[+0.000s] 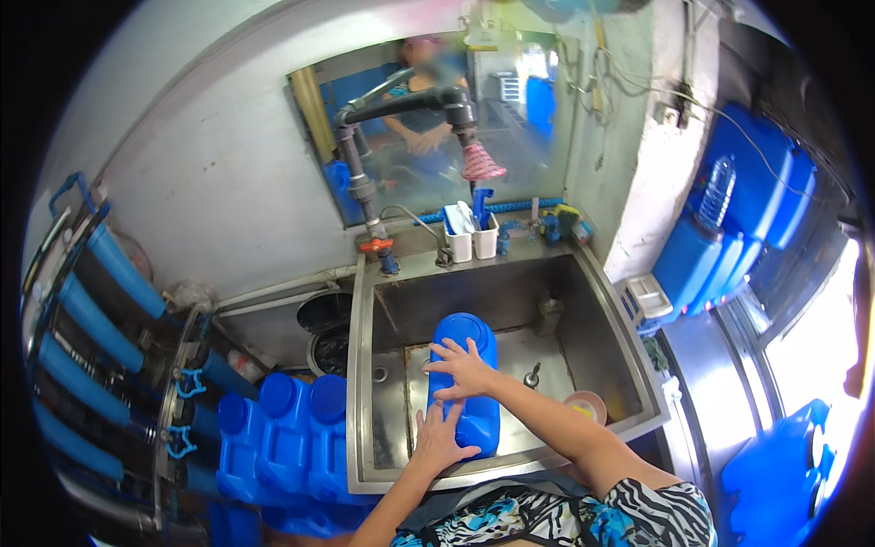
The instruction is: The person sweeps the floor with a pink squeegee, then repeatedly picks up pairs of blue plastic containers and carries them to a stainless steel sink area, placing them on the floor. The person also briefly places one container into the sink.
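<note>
A blue plastic water jug (478, 425) lies in the stainless steel sink (361, 428), its wide round cap end toward the back. My right hand (461, 368) rests on the jug's upper side with fingers spread. Nearer to me, my left hand (441, 441) lies against the jug's near left part, fingers stretched and thumb apart. Neither hand wraps around the jug. A small metal fitting (532, 375) is on the sink floor right of the jug. Beyond it, a clear bottle (548, 314) stands near the sink's back right corner.
Several blue jugs (283, 438) stand left of the sink. A dark pipe faucet (401, 105) with a pink cloth-wrapped spout (481, 162) hangs over the basin. White holders (458, 244) with brushes sit on the back ledge. A small bowl (586, 407) is at the right. More blue jugs (688, 260) are stacked at right.
</note>
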`<state>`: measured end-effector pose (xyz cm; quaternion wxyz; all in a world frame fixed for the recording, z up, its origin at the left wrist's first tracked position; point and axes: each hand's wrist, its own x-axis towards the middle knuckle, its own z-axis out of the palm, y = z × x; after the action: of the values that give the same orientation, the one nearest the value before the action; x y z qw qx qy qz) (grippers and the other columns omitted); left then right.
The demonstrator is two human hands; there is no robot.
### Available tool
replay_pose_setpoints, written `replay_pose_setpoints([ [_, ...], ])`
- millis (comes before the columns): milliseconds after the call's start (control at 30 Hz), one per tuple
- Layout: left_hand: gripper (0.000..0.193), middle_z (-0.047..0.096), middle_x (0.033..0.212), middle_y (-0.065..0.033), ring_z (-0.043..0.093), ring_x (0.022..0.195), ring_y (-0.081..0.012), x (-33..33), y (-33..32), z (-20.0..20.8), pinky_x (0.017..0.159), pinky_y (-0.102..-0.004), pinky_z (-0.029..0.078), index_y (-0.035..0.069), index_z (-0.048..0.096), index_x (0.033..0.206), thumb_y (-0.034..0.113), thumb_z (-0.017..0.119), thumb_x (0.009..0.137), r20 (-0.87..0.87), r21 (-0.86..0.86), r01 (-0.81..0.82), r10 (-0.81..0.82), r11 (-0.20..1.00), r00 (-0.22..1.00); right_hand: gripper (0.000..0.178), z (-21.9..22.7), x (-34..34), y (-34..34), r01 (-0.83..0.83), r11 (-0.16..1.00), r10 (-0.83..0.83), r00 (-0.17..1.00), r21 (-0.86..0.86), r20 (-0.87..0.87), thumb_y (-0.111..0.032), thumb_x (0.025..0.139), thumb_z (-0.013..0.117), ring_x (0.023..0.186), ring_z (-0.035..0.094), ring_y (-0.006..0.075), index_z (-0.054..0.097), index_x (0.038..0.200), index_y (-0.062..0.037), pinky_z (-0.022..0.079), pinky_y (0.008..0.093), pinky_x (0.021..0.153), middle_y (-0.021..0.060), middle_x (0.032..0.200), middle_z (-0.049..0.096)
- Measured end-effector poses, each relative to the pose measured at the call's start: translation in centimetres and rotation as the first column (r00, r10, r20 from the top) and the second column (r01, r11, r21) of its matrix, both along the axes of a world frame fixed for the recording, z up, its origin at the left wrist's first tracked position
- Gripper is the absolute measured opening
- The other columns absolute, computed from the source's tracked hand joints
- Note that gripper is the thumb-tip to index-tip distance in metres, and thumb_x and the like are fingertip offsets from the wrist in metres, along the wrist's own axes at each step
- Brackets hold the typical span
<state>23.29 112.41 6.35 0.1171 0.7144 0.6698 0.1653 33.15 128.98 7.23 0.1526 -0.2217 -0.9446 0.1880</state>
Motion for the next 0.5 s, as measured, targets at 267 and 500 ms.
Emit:
replay_pose_setpoints([
  [267,0.073,0.058,0.089,-0.0155,0.059,0.082,-0.0346,-3.2,2.0,0.0,0.077,-0.0440,0.049,0.020,0.061,0.115,0.042,0.082,0.049,0.030,-0.006,0.201,-0.201,0.980,0.979,0.027,-0.2,15.7,-6.6,0.446,0.874,-0.485,0.834,-0.194,-0.265,-0.019,0.073,0.069,0.097,0.061,0.0319,0.067,0.098,-0.0111,0.048,0.0391,0.085,0.0151,0.103,0.064],
  [500,0.082,0.061,0.104,-0.0171,0.060,0.096,-0.0362,-4.7,-0.2,1.7,0.083,-0.0436,0.050,0.015,0.054,0.115,0.037,0.086,0.043,-0.072,-0.194,0.015,-0.030,0.981,0.997,0.010,0.5,27.7,-19.7,0.719,0.450,-0.882,0.451,-0.529,-0.138,-0.005,0.069,0.065,0.058,0.057,0.0120,0.060,0.077,-0.0033,0.048,0.0272,0.057,0.0041,0.061,0.057],
])
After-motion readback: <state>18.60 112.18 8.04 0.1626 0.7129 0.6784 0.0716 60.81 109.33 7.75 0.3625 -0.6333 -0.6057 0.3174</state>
